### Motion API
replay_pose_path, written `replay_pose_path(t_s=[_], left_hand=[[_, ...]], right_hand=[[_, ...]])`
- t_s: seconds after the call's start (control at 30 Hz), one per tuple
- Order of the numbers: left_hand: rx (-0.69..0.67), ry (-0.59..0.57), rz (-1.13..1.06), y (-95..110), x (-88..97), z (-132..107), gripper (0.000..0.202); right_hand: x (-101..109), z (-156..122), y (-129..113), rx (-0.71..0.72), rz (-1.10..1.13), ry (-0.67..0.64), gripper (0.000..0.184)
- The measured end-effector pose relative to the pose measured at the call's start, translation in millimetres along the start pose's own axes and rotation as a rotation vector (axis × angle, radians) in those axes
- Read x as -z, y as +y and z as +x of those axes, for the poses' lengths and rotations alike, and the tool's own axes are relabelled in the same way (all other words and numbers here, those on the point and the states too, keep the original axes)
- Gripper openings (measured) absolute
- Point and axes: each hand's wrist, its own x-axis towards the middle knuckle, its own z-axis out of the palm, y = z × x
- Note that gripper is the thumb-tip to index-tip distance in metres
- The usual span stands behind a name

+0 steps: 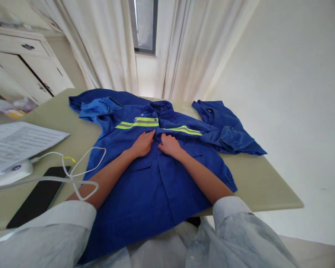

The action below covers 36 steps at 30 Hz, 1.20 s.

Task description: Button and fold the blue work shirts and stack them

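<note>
A blue work jacket [134, 186] with yellow-and-grey reflective strips lies front side up across the table, its collar at the far side and its hem over the near edge. At the front opening, just under the chest strip, my left hand [143, 144] rests with its fingers stretched along the cloth. My right hand [170, 145] is closed, pinching the edge of the other front panel beside it. A small gap separates the two hands. What lies beneath the right fingertips is hidden.
More folded blue cloth [226, 119] lies at the right. Left of the jacket are a printed sheet [25, 143], a black phone [40, 197], a white device [13, 173] and a looped white cable [83, 173], which passes near my left forearm. The table's right edge meets the wall side.
</note>
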Motion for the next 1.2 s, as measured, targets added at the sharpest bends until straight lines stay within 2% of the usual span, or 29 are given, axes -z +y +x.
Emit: replay_pose_path(t_s=[0.1, 0.23, 0.37, 0.43, 0.53, 0.63, 0.7, 0.83, 0.9, 1.1, 1.2], left_hand=[[-0.092, -0.089, 0.018, 1.3, -3.6, -14.0, 0.063], [-0.067, -0.014, 0.043, 5.3, -2.9, -20.1, 0.056], [-0.042, 0.019, 0.045, 14.6, 3.6, -15.7, 0.053], [-0.004, 0.018, 0.087, 21.7, 6.6, -13.1, 0.049], [0.041, 0.054, 0.132, 29.2, 8.8, -10.9, 0.041], [0.038, 0.117, 0.074, 27.7, 8.0, -11.1, 0.046], [0.028, 0.162, 0.025, 23.9, 7.0, -11.8, 0.043], [0.003, 0.269, -0.036, 19.7, 7.5, -12.1, 0.029], [-0.016, 0.303, -0.038, 20.1, 8.6, -11.7, 0.026], [-0.102, 0.314, 0.026, 16.6, 7.0, -10.3, 0.02], [-0.091, 0.321, 0.039, 13.6, 5.0, -9.7, 0.019]], right_hand=[[5.1, -17.2, 5.1, 0.03, -0.039, -0.057, 0.035], [-1.0, -22.6, -3.6, 0.003, -0.035, 0.087, 0.048], [-15.2, -16.2, -12.7, 0.1, -0.1, 0.197, 0.03], [-21.3, -11.4, -9.4, 0.11, -0.109, 0.218, 0.031], [-28.0, -2.0, 5.9, 0.068, 0.087, 0.24, 0.028], [-33.3, 6.1, 22.0, 0.104, 0.388, 0.234, 0.026], [-35.8, 6.7, 25.4, 0.127, 0.462, 0.267, 0.025], [-35.5, -3.8, 12.8, 0.11, 0.25, 0.418, 0.022], [-33.1, -9.6, 4.1, 0.099, 0.151, 0.449, 0.024], [-27.6, -10.5, -1.4, -0.001, 0.139, 0.394, 0.026], [-26.6, -9.2, 1.7, 0.026, 0.142, 0.373, 0.028]])
